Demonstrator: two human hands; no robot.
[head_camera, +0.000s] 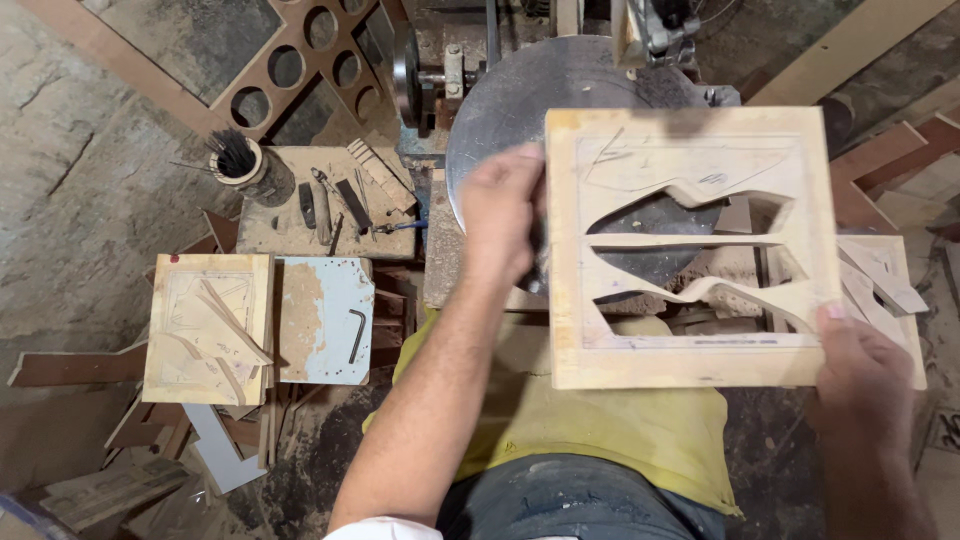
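Over round saw table (520, 100) | both hands grip cut-out wooden panel (690, 350)

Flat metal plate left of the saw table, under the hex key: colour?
Pale blue plate, with rusty-brown worn patches; head view.

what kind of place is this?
Likely a small woodworking shop: both hands hold a cut-out wooden panel over a round metal saw table, with hand tools on a bench and offcuts about.

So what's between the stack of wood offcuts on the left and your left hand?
In the head view, a worn pale-blue metal plate with a black hex key on it lies between the offcut stack and the left hand.
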